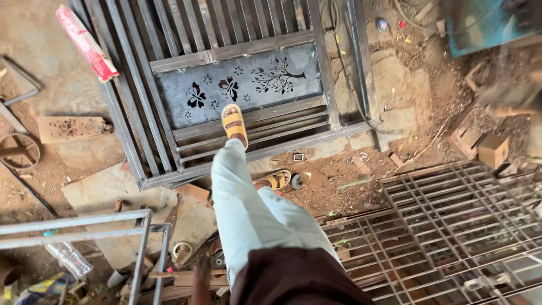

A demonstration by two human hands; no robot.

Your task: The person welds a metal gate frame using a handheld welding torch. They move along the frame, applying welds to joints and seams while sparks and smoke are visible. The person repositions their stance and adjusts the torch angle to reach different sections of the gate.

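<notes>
steel gate frame point(237, 85) with a butterfly-and-tree cutout panel lies flat on the dirt floor point(429, 90), one yellow sandal point(234, 124) planted on its lower bars; neither hand's grip can be made out.

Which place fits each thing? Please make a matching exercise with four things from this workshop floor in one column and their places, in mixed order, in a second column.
Things
1. front yellow sandal
2. cardboard box
3. plastic bottle
4. red and white packet

Places
A. lower left, by the grey metal frame
B. on the gate, at the lower edge of its cut-out panel
C. upper left, lying across the gate's edge
D. on the dirt at the right, above the wire grid

Pairs: 1-B, 2-D, 3-A, 4-C
</notes>
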